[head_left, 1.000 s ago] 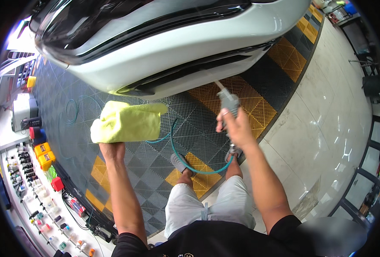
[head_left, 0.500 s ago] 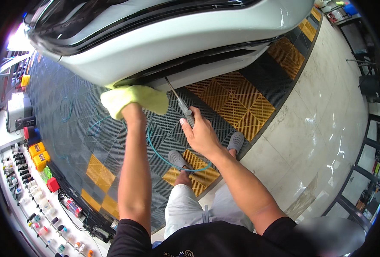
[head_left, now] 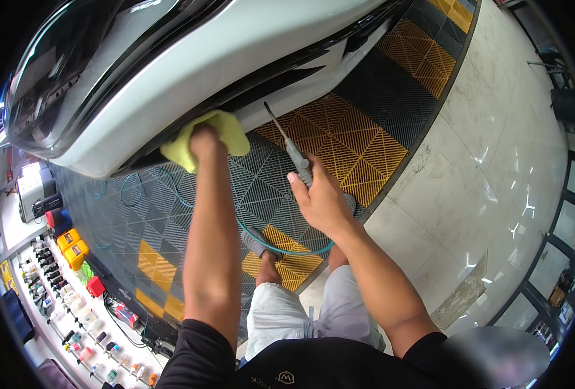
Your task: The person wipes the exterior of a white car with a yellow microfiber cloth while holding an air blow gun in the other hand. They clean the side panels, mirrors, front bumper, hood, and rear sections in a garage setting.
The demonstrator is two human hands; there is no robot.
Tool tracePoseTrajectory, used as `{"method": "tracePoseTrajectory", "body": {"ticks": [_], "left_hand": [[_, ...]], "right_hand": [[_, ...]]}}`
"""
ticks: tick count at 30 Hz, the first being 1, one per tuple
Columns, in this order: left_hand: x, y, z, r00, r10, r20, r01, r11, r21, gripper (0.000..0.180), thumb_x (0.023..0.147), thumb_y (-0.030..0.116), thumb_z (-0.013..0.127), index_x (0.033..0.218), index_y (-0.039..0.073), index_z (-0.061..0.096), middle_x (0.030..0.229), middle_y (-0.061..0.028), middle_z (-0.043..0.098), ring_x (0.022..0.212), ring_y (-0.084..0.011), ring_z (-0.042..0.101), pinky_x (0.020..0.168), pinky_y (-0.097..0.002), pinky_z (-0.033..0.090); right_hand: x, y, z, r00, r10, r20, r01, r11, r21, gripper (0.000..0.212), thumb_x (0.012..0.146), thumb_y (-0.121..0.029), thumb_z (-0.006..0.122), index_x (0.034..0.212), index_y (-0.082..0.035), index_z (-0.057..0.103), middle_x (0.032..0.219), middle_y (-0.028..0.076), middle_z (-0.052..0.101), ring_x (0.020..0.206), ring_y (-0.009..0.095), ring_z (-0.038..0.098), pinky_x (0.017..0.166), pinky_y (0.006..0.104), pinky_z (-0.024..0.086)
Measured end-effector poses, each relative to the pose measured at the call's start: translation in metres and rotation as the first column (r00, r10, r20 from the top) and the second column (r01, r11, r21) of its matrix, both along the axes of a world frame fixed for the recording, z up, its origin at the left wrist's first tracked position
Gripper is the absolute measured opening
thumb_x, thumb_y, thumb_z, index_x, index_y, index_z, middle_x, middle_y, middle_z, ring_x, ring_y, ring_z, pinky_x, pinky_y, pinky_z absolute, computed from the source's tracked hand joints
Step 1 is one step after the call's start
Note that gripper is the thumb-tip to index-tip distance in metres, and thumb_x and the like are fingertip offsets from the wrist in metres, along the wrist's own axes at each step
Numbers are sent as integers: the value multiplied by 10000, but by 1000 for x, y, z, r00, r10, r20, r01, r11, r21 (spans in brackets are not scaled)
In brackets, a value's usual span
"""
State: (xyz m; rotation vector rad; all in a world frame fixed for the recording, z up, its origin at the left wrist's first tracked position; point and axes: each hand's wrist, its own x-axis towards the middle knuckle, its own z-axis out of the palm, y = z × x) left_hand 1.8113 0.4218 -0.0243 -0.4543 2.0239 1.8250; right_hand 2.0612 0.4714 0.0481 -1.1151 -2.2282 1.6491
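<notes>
A yellow-green cloth (head_left: 235, 135) lies bunched against the dark lower trim of a white car (head_left: 184, 84). My left hand (head_left: 205, 141) presses into the cloth, its fingers hidden in the folds. My right hand (head_left: 326, 202) is wrapped round a grey air blow gun (head_left: 297, 159) with a long thin metal nozzle. The nozzle points up and left toward the bumper's lower edge, to the right of the cloth. From the blow gun's side a teal hose (head_left: 284, 251) loops down past my feet.
Grey and yellow grid tiles (head_left: 358, 146) cover the floor under the car, bordered by pale glossy tiles (head_left: 459, 188) on the right. At left stands a rack of bottles (head_left: 73, 311) beside yellow containers (head_left: 73, 249). Dark-framed cabinets (head_left: 546, 266) line the far right.
My left hand has moved up with the cloth, deeper against the bumper trim. The blow gun sits farther right in view. The whole view has shifted, with the car turned and lower at left.
</notes>
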Motion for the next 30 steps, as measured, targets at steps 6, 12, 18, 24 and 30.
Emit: {"method": "tracePoseTrajectory", "body": {"ticks": [6, 12, 18, 24, 30], "left_hand": [[46, 109, -80, 964, -225, -143, 233, 971, 44, 372, 1039, 178, 373, 1311, 19, 571, 1253, -162, 632, 1123, -290, 633, 943, -381, 518], [133, 199, -63, 578, -799, -162, 308, 398, -864, 220, 924, 161, 552, 922, -9, 692, 960, -208, 693, 887, -358, 674, 794, -450, 541], [139, 174, -69, 580, -772, -260, 453, 571, -685, 266, 910, 131, 543, 1111, 22, 678, 1111, -183, 686, 1047, -363, 637, 957, -447, 471], [58, 78, -98, 565, -755, -333, 300, 564, -769, 348, 971, 169, 522, 1284, 45, 609, 1285, -151, 633, 1188, -302, 597, 1006, -381, 471], [-27, -59, -123, 906, -319, -279, 264, 940, -217, 395, 1007, 243, 516, 1326, 18, 575, 1326, -144, 620, 1171, -271, 627, 981, -377, 509]], "right_hand": [[34, 58, 17, 997, -77, -19, 77, 997, 9, 453, 983, -285, 590, 1307, 12, 480, 946, 247, 669, 876, 441, 675, 773, 492, 534], [85, 107, 10, 967, -253, 32, 255, 965, -60, 421, 985, -277, 589, 1265, 25, 505, 916, 189, 657, 797, 320, 691, 750, 442, 540], [94, 122, -27, 958, -283, -44, 247, 895, -371, 278, 1014, -235, 549, 1112, 21, 502, 874, 91, 622, 648, 151, 618, 602, 311, 537], [70, 115, -61, 931, -358, -73, 245, 760, -601, 379, 1035, -296, 509, 1269, 0, 473, 831, 85, 596, 635, 179, 614, 572, 355, 560], [9, 69, -65, 939, -329, -100, 168, 693, -701, 299, 1030, -307, 518, 1129, -25, 499, 820, 87, 614, 613, 168, 633, 536, 333, 573]]}}
